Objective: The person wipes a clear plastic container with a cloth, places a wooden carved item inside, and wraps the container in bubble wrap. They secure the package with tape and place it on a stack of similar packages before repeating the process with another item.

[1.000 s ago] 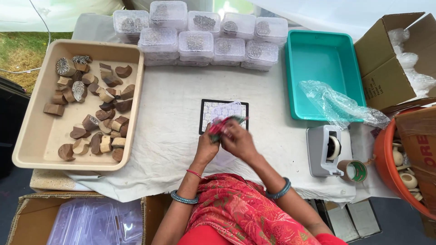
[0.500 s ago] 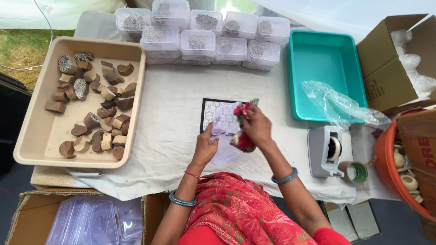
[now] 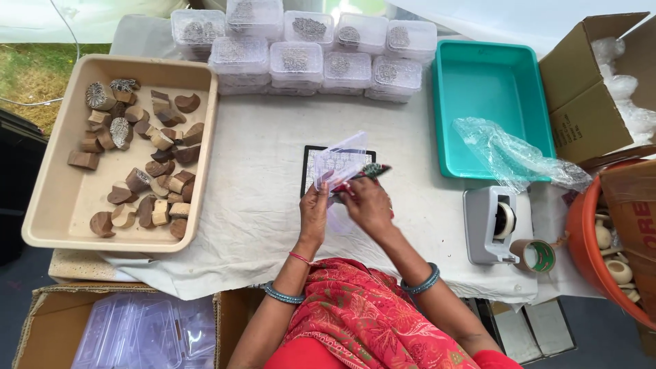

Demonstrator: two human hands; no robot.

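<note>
My left hand [image 3: 314, 208] holds a small clear plastic box [image 3: 339, 159] with its lid tilted open, above the white cloth. My right hand [image 3: 365, 201] is close beside it and pinches a small red and green patterned piece [image 3: 370, 171] at the box's opening. Under both hands lies a black-framed patterned card [image 3: 311, 164] flat on the cloth.
A beige tray [image 3: 48, 205] of several carved wooden blocks sits left. Stacked clear boxes [image 3: 301, 51] line the back, a teal tray [image 3: 492, 89] and crumpled plastic bag [image 3: 509, 154] lie right, then a tape dispenser [image 3: 488, 222], tape roll [image 3: 536, 254], cardboard boxes and an orange tub [image 3: 588, 239].
My right hand had lifted up and right with the red piece, and has come back down to the left hand. The clear box now stands open and raised between them.
</note>
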